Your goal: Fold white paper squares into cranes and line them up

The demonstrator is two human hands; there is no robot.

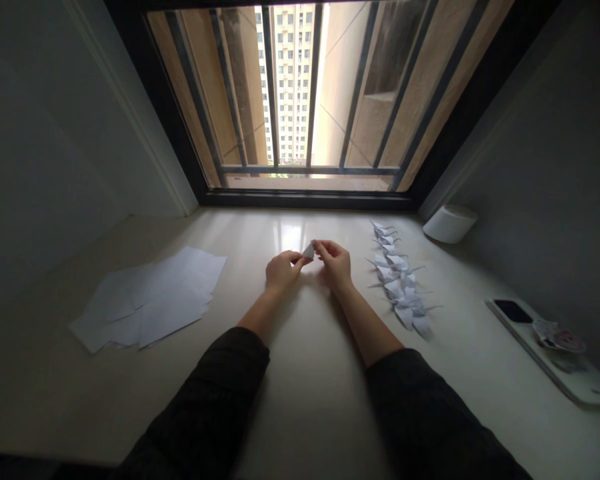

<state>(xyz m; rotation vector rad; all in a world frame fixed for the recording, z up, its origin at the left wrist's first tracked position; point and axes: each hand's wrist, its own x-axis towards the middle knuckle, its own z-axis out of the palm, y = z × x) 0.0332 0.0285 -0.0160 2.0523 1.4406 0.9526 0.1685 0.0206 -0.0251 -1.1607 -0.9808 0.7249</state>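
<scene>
Between my two hands is a small piece of folded white paper, raised a little above the white sill near the window. My left hand pinches its lower left side between thumb and fingers. At the paper's upper right tip, the fingers of my right hand are closed on it. Several folded paper cranes stand in a close double row to the right of my right hand. A loose pile of white paper sheets lies to the left of my left hand.
A white roll stands in the back right corner by the wall. Nearer on the right lies a phone in a light case with a decorated grip. A dark-framed window with bars closes off the far side of the sill.
</scene>
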